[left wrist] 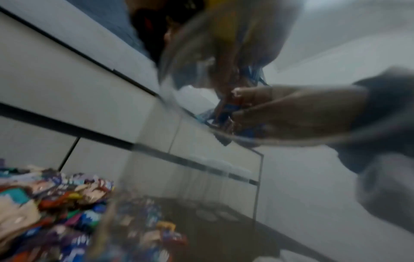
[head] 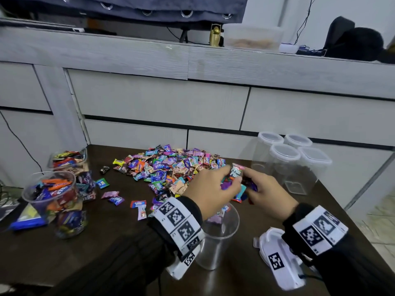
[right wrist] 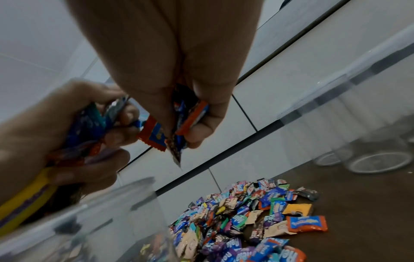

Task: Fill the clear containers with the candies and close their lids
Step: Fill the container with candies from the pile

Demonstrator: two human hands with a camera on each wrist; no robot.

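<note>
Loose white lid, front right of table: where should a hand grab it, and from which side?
Judging from the head view, pinch the white lid at its rounded left rim, coming from above and left. It lies flat on the table, so only the rim offers purchase, and the right hand, full of candies, has its wrist covering the right part.

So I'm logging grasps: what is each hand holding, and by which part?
Left hand and right hand each grip a bunch of wrapped candies, fingers curled around the wrappers' middles, ends sticking out.
</note>
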